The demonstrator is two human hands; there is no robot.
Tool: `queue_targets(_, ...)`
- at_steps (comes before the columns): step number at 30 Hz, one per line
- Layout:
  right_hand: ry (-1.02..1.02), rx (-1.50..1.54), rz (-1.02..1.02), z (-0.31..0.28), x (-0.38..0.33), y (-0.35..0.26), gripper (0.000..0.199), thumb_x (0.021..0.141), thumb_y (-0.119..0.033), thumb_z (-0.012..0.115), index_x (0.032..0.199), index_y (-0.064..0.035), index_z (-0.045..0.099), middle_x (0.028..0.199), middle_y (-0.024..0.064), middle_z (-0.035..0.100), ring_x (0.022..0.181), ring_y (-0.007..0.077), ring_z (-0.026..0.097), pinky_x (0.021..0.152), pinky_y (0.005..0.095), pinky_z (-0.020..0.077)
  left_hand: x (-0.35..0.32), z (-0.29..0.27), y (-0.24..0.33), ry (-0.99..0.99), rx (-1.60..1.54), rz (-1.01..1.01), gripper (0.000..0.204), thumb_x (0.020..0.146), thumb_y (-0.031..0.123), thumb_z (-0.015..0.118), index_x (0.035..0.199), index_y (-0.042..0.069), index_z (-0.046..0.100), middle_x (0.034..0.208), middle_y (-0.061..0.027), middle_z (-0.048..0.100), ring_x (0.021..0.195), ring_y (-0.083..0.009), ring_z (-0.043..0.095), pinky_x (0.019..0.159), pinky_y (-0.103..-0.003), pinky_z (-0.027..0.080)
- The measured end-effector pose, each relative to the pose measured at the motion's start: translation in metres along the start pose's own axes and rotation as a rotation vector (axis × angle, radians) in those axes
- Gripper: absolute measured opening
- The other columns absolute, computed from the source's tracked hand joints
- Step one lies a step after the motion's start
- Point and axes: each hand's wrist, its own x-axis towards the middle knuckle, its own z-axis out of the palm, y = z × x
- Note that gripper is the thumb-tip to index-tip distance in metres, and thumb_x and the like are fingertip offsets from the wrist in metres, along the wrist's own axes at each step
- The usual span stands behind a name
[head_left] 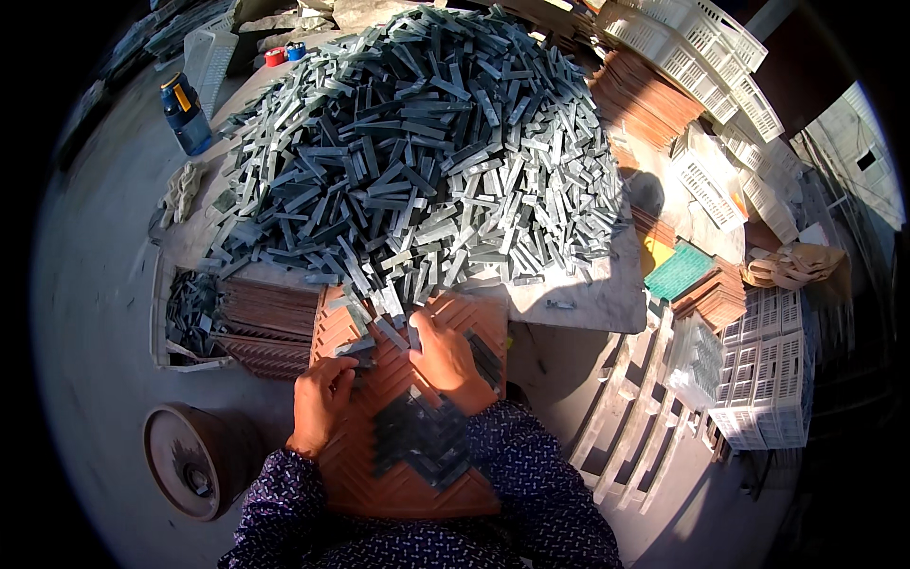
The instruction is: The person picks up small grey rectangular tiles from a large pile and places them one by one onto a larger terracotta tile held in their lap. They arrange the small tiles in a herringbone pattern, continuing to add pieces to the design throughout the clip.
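The right hand (445,358) presses flat, palm down, on grey strips (384,332) at the far end of the orange grooved tray (398,484). Just left, the left hand (320,398) pinches a strip. Strips slant diagonally; the big heap (417,152) lies directly beyond, open room to the right

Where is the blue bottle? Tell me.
In the head view, the blue bottle stands at upper left, on the table's left edge beside the big pile of grey strips.
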Motion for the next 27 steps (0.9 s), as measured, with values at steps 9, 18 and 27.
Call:
queue_targets(9,-0.082,0.401,0.336,-0.057,-0.014,0.044,0.019,0.081,-0.006,0.064,0.098,0.0021,0.064,0.086,0.0132,0.069,0.076,0.015,0.066,0.069,0.027,0.0512,-0.007,-0.024,-0.008,0.031,-0.104,-0.028,0.015,0.079,-0.003,0.062,0.093,-0.002,0.066,0.08,-0.014,0.064,0.069,-0.0211,0.063,0.061,-0.029,0.048)
queue_targets(18,0.06,0.186,0.324,-0.065,-0.05,0.068,0.016,0.076,-0.011,0.066,0.09,-0.0042,0.067,0.077,0.0124,0.065,0.072,0.024,0.064,0.065,0.0332,0.0501,-0.013,-0.017,-0.01,0.005,-0.084,-0.054,0.015,0.079,-0.002,0.061,0.094,-0.002,0.066,0.084,-0.0172,0.065,0.074,-0.0296,0.065,0.065,-0.033,0.049)
queue_targets(27,0.164,0.072,0.177,-0.052,-0.037,0.072,0.006,0.074,-0.007,0.065,0.078,-0.0046,0.063,0.075,0.0135,0.063,0.071,0.0322,0.062,0.064,0.0394,0.0485,-0.016,-0.014,-0.009,-0.009,-0.107,-0.082,0.015,0.079,-0.001,0.062,0.094,-0.002,0.066,0.083,-0.017,0.065,0.073,-0.0296,0.064,0.064,-0.032,0.049)
